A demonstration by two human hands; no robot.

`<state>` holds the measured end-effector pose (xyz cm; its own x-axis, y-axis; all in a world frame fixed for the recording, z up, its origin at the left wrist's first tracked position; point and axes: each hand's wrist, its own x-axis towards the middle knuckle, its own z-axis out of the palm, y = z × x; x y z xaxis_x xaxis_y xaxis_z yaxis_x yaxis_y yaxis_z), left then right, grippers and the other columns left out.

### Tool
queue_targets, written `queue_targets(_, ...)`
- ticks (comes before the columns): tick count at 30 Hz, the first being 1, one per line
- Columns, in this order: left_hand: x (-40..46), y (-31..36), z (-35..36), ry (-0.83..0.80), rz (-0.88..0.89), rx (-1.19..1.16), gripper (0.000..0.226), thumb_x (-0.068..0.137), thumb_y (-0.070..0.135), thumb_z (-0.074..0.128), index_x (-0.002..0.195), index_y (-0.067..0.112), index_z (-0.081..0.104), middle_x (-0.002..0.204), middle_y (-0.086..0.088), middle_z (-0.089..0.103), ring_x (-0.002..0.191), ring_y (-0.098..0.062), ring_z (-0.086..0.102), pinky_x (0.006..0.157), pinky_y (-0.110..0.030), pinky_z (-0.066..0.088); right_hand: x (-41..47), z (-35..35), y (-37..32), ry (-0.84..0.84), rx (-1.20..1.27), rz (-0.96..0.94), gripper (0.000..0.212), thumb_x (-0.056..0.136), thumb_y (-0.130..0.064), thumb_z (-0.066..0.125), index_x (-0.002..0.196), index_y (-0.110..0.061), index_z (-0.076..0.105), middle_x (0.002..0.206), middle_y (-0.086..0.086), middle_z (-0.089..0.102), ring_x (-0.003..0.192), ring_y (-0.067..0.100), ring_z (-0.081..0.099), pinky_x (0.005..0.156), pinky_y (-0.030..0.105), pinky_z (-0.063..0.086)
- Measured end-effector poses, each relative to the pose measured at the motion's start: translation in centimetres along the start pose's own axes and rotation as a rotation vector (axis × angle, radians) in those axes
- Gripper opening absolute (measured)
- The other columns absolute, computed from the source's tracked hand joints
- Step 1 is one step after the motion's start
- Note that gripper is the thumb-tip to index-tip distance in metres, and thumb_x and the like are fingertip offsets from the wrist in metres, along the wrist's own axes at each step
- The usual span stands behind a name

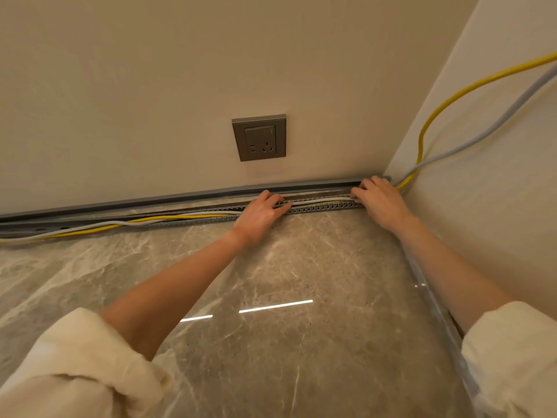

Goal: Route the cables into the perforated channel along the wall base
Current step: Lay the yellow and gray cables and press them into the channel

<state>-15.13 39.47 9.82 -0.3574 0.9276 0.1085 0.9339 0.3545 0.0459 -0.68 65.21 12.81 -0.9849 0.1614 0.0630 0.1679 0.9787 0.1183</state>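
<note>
A grey perforated channel (pixel 319 208) runs along the foot of the back wall to the right corner. A yellow cable (pixel 446 101) and a grey-white cable (pixel 494 128) drop down the right wall into the corner, then run left inside the channel. Farther left both cables lie partly out of the channel, the yellow cable (pixel 99 229) nearer me. My left hand (pixel 261 211) rests on the channel's middle, fingers pressing the cables down. My right hand (pixel 378 198) is at the corner end, fingertips on the cables inside the channel.
A grey wall socket (pixel 259 137) sits on the back wall above the channel. A grey skirting strip (pixel 180 197) runs behind the channel. The glossy marble floor (pixel 271 297) spreads toward me. A metal strip (pixel 434 300) lines the right wall's base.
</note>
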Motion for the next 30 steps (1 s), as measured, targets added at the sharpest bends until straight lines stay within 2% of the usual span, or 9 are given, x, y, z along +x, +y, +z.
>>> queue_targets(3,0.2,0.2,-0.2,-0.018,-0.002,0.015,0.070,0.078,-0.009,0.062,0.138,0.016,0.039,0.125,-0.014,0.053,0.108,-0.031,0.045,0.085,-0.042,0.052,0.1,-0.2,0.9,-0.025,0.005,0.020,0.016,0.094,-0.012,0.052,0.103,-0.011,0.064,0.101,0.015,0.062,0.097,0.034,0.051,0.082,0.042,0.040)
queue_targets(9,0.7,0.6,-0.8,-0.055,-0.023,0.046,0.064,0.080,-0.003,0.063,0.137,0.017,0.043,0.119,-0.014,0.051,0.101,-0.032,0.045,0.069,-0.040,0.053,-0.3,-0.1,0.8,0.009,0.055,0.110,0.018,0.089,-0.012,0.061,0.100,-0.003,0.071,0.095,0.018,0.063,0.095,0.036,0.054,0.080,0.043,0.043)
queue_targets(11,0.9,0.7,-0.8,-0.069,-0.025,0.053,0.062,0.081,-0.002,0.061,0.136,0.017,0.043,0.119,-0.015,0.050,0.101,-0.033,0.045,0.069,-0.042,0.052,-0.5,-0.1,0.5,0.057,0.081,0.196,0.017,0.084,-0.012,0.066,0.093,0.001,0.072,0.090,0.019,0.064,0.092,0.036,0.055,0.077,0.042,0.045)
queue_targets(14,1.0,0.8,-0.7,-0.080,-0.039,0.055,0.060,0.082,-0.001,0.060,0.137,0.017,0.042,0.121,-0.015,0.047,0.104,-0.035,0.043,0.073,-0.044,0.052,-1.7,0.5,-0.2,0.154,0.012,0.221,0.009,0.074,0.003,0.070,0.082,0.007,0.070,0.083,0.020,0.061,0.086,0.036,0.057,0.070,0.040,0.048)
queue_targets(17,1.0,0.8,-0.6,-0.080,-0.038,0.052,0.059,0.082,0.000,0.061,0.136,0.017,0.042,0.121,-0.015,0.048,0.104,-0.034,0.043,0.073,-0.044,0.052,-2.9,1.5,-1.1,0.165,-0.003,0.232,0.015,0.072,0.010,0.068,0.087,0.008,0.067,0.086,0.022,0.061,0.084,0.036,0.059,0.066,0.039,0.052)
queue_targets(20,0.9,0.8,-0.6,-0.081,-0.040,0.051,0.059,0.083,0.001,0.060,0.137,0.017,0.042,0.121,-0.015,0.048,0.104,-0.034,0.043,0.075,-0.044,0.053,-3.5,2.4,-1.8,0.139,-0.053,0.230,0.027,0.075,0.012,0.065,0.102,0.011,0.063,0.096,0.023,0.061,0.088,0.039,0.059,0.072,0.042,0.053)
queue_targets(23,0.9,0.9,-0.6,-0.079,-0.044,0.051,0.056,0.085,0.002,0.058,0.137,0.017,0.043,0.122,-0.015,0.048,0.105,-0.034,0.043,0.077,-0.044,0.053,-3.6,2.5,-2.1,0.101,-0.077,0.225,0.036,0.077,0.010,0.061,0.113,0.012,0.057,0.110,0.026,0.059,0.101,0.041,0.056,0.088,0.046,0.049)
queue_targets(26,0.9,0.9,-0.7,-0.082,-0.041,0.059,0.056,0.086,0.003,0.058,0.137,0.018,0.042,0.125,-0.014,0.047,0.107,-0.034,0.043,0.079,-0.043,0.052,-3.6,2.1,-1.9,0.054,-0.073,0.222,0.035,0.076,0.010,0.061,0.111,0.011,0.059,0.110,0.025,0.060,0.104,0.040,0.056,0.095,0.045,0.046)
queue_targets(30,0.8,0.9,-0.8,-0.079,-0.034,0.063,0.057,0.086,0.004,0.058,0.138,0.019,0.041,0.125,-0.014,0.047,0.108,-0.033,0.043,0.079,-0.043,0.052,-2.9,1.4,-1.8,-0.010,0.010,0.261,0.035,0.072,0.006,0.063,0.107,0.005,0.060,0.109,0.021,0.059,0.105,0.037,0.053,0.094,0.042,0.044)
